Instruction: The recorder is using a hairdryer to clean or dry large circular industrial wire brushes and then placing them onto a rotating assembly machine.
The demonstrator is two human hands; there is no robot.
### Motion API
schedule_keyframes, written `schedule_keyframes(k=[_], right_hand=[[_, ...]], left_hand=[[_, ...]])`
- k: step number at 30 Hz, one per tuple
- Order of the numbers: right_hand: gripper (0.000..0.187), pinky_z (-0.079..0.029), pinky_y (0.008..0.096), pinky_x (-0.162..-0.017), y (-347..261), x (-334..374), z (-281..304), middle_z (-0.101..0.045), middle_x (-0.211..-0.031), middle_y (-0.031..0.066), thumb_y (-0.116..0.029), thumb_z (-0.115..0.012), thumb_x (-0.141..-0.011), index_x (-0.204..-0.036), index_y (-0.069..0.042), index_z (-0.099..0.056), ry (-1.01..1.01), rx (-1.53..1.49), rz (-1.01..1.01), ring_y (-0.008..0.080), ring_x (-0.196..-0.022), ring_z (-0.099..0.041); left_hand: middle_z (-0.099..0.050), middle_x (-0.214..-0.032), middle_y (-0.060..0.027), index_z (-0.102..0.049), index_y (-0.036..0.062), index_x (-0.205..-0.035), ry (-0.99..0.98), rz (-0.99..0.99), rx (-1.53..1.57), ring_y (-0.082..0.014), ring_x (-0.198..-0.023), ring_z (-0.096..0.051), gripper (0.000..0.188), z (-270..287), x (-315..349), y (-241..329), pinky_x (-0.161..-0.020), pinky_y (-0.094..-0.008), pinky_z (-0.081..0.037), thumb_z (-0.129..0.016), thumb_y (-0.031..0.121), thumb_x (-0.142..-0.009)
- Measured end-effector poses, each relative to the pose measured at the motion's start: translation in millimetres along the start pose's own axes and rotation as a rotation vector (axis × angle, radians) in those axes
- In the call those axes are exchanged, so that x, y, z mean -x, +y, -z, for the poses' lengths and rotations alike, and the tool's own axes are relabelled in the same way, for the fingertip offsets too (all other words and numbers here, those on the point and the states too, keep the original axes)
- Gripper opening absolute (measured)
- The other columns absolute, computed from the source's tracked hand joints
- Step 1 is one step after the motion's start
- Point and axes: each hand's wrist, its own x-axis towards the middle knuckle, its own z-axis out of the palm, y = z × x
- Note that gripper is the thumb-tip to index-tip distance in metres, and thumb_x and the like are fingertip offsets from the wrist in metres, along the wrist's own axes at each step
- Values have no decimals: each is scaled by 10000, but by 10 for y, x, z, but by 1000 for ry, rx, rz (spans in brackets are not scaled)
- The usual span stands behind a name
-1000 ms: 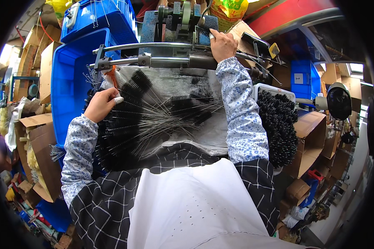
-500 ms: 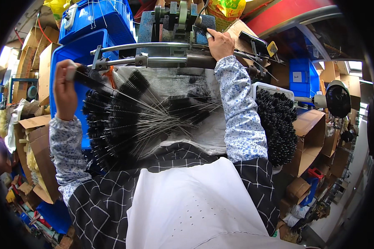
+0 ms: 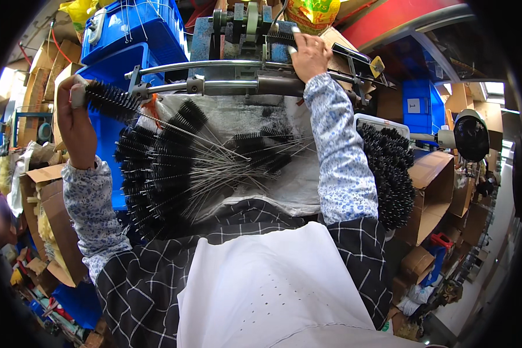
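My left hand (image 3: pixel 75 113) is closed on the bristled end of a black twisted-wire tube brush (image 3: pixel 113 101). Its bare wire stem slants down to the right over a pile of similar brushes (image 3: pixel 156 168) on my lap. At the machine (image 3: pixel 252 26), my right hand (image 3: pixel 311 55) has its thumb and index finger apart, with white wraps on the fingertips. Between them and the machine's wheel lies another dark brush (image 3: pixel 281 38); its end is beside my fingers, and no firm grip shows.
Metal rails (image 3: pixel 214 86) run across in front of the machine. Blue bins (image 3: pixel 127 64) stand at the left. A white-rimmed tub (image 3: pixel 383 123) full of black bristle brushes is at the right, beside a cardboard box (image 3: pixel 432 185) and a black round-headed device (image 3: pixel 471 136).
My left hand has moved left and slightly up, drawing its brush out from the rail. My right hand's fingers have spread, and the hand has shifted slightly.
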Motion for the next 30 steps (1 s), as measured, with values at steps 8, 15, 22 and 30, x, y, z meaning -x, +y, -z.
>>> schedule_keyframes(k=[8,15,22,30], right_hand=[[376,-365,405,-833,19,120,-9,-547,-1034,81,-179,-544,-723,-1089,-91,-532,14,-275,-224,237,-971,-507],[366,-373,408,-794,-237,89,-52,-543,-1044,75,-176,-547,-738,-1091,-79,-529,28,-245,-196,230,-956,-512],[346,-369,390,-766,-454,59,-77,-557,-1009,63,-158,-555,-729,-1063,-70,-546,52,-230,-191,200,-923,-524],[280,-361,377,-733,-942,-25,-23,-558,-951,18,-150,-533,-758,-1031,-92,-560,49,-148,-217,176,-876,-527]], left_hand=[[-499,-867,-4,-468,24,-1003,-24,-12,73,-52,-793,-443,195,-107,-45,33,-731,-189,-355,-415,176,-892],[-518,-913,-29,-465,30,-1026,99,28,68,-76,-826,-479,202,207,-37,18,-766,-215,-373,-401,167,-892],[-493,-885,-15,-474,27,-1019,234,46,-1,-70,-805,-470,194,433,21,34,-723,-195,-383,-408,151,-885],[-493,-905,-10,-467,19,-1026,139,35,104,-58,-821,-463,188,182,-30,32,-739,-188,-375,-410,134,-889]])
